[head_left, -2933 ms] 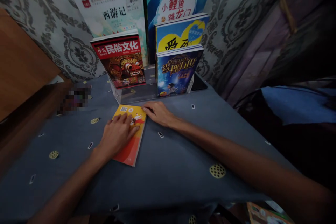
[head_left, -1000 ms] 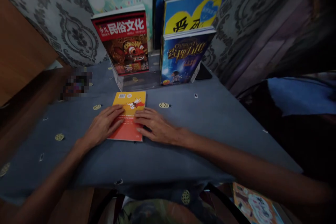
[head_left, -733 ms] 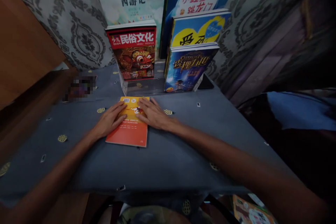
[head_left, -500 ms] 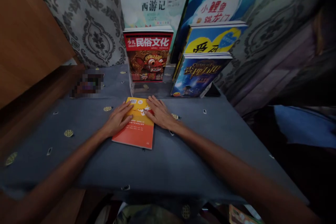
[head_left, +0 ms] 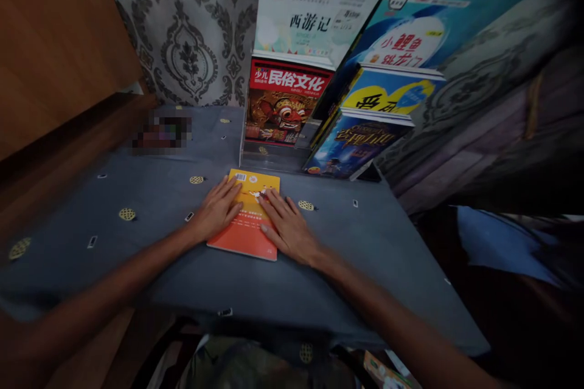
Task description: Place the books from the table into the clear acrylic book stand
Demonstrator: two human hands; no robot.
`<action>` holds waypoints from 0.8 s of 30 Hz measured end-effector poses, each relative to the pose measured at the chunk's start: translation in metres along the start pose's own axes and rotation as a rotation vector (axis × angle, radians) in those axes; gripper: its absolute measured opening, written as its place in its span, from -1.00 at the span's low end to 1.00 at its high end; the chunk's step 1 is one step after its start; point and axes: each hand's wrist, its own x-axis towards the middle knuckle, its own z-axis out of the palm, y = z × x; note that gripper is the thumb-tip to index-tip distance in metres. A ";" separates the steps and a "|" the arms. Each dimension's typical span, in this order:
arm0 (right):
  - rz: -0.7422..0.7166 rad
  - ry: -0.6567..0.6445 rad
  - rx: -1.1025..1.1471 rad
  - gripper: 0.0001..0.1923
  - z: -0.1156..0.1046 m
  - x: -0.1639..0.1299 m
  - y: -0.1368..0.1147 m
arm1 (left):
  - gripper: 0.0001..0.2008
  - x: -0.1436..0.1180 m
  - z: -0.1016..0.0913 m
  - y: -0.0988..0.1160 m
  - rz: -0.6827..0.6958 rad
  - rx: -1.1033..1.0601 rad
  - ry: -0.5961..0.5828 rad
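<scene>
Shows, from the left, a wooden panel [head_left: 59, 30], then a grey patterned curtain [head_left: 191, 48] behind a blue-grey, cloth-covered worktop [head_left: 387, 237]. Brings in next the left hand [head_left: 213, 213], palm down across the left long edge of a yellow-and-orange book [head_left: 249, 219], with fingers straight, slightly spread and laid over the far half of the cover. Pinches nothing visible there.

Keeps the book flat on the worktop, between the two palms and under the fingers of both. Runs lengthwise from the near side toward a clear display rack [head_left: 274, 161], with a slight lean to the right at the far end. Points the yellow, barcoded end at the rack and the orange end at the worktop's near edge; carries small print, seemingly upside down, though too small to be sure.

Sets the right hand [head_left: 294, 228] across the right long edge, with fingers extended and a little apart, and thumb toward the middle of the cover. Makes neither hand nearer, with both touching, but puts the right somewhat closer to the orange end. Holds farther back, in the rack, several books [head_left: 292, 97], facing front. Ends with blue fabric [head_left: 506, 243], well apart.
</scene>
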 end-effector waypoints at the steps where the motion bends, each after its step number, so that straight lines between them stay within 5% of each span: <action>1: -0.010 -0.005 -0.003 -0.35 0.000 -0.007 -0.005 | -0.45 -0.002 0.001 0.001 0.004 0.000 0.003; 11: -0.062 -0.048 -0.023 -0.20 -0.002 -0.066 -0.032 | -0.46 -0.044 0.001 0.033 0.053 -0.024 0.002; 20: -0.247 -0.091 0.008 0.28 -0.011 -0.119 -0.050 | -0.47 -0.085 -0.002 0.061 0.088 -0.019 -0.006; 24: -0.258 -0.097 -0.043 0.04 -0.007 -0.133 -0.055 | -0.47 -0.097 -0.001 0.069 0.080 -0.018 -0.001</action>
